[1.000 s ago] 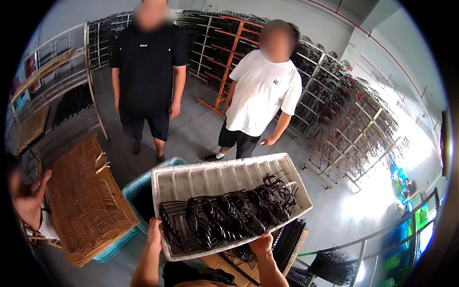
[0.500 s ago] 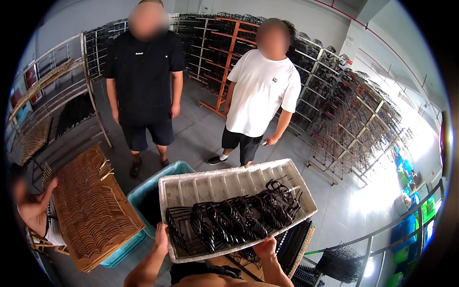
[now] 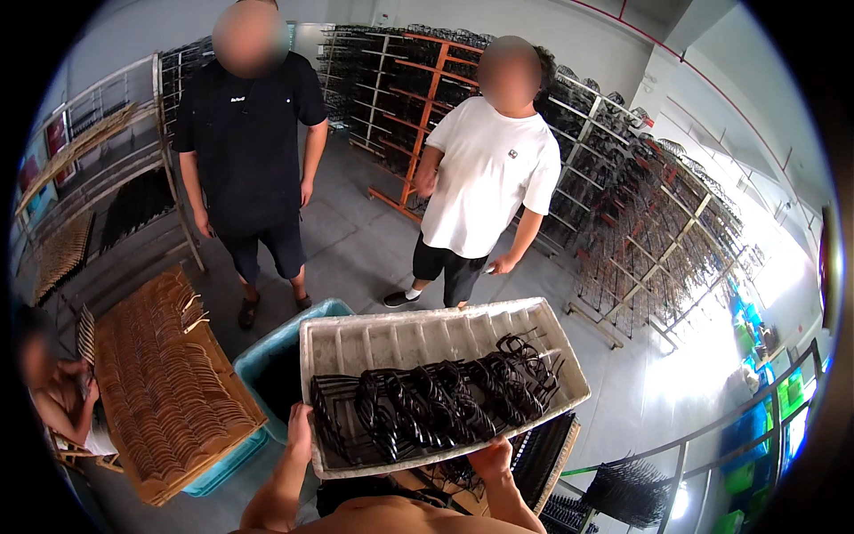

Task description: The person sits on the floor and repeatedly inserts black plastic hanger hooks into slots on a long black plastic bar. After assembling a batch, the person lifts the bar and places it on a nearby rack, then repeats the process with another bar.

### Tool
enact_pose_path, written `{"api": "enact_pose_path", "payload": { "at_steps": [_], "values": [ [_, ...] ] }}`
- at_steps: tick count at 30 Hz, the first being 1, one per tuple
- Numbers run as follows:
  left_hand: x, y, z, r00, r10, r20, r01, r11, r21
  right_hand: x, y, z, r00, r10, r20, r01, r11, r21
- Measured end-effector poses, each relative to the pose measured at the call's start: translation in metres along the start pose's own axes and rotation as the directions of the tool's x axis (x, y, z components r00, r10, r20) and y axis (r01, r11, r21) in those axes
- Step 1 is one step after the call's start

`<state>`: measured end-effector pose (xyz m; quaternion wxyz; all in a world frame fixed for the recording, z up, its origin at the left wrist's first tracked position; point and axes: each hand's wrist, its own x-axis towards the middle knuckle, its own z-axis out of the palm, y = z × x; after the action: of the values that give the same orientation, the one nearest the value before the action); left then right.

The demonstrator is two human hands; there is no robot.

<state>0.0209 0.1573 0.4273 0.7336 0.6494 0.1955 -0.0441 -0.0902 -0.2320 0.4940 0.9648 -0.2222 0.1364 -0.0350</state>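
A long white foam box [image 3: 382,345] with a ribbed inner wall is held out in front of me, slightly tilted. My left hand [image 3: 301,431] grips its near left corner, and my right hand [image 3: 492,457] grips the near long side, right of the middle. Both hands have their fingers partly hidden under or behind the box wall. Inside, along the near side, lie several bundles of glossy black, thin curved pieces [image 3: 445,400]; their exact kind cannot be made out.
A teal tub [image 3: 251,374] with dark contents stands left of the box. Beside it, rows of brown curved pieces cover a board [image 3: 160,383], where a seated person [image 3: 67,405] handles some. Two people [image 3: 253,142] [image 3: 489,178] stand ahead before loaded racks [image 3: 427,116]. A metal rail [image 3: 685,463] runs at right.
The box is still in both my hands and has shifted only slightly. The person in black has moved left, and the person in white has raised a hand to the waist.
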Motion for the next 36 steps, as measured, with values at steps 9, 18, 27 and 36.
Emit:
{"api": "enact_pose_path", "payload": {
  "at_steps": [9,18,27,36],
  "values": [
    [-0.01,0.026,0.007,0.988,-0.152,-0.022,0.145,0.97,-0.197,-0.004,0.002,0.004,1.0,0.004,0.001,-0.004,0.998,-0.069],
    [-0.023,0.041,0.013,0.991,-0.132,-0.03,0.124,0.974,-0.189,-0.007,0.001,0.007,1.0,0.014,-0.02,-0.015,0.998,-0.057],
    [-0.019,0.033,0.01,0.991,-0.132,0.006,0.13,0.966,-0.225,-0.006,0.006,0.012,0.996,-0.065,-0.056,0.064,0.998,-0.023],
    [0.013,0.107,-0.009,0.896,0.42,-0.143,-0.409,0.907,0.1,-0.004,0.015,0.002,0.995,0.001,-0.098,0.001,1.0,0.024]
  ]
}}
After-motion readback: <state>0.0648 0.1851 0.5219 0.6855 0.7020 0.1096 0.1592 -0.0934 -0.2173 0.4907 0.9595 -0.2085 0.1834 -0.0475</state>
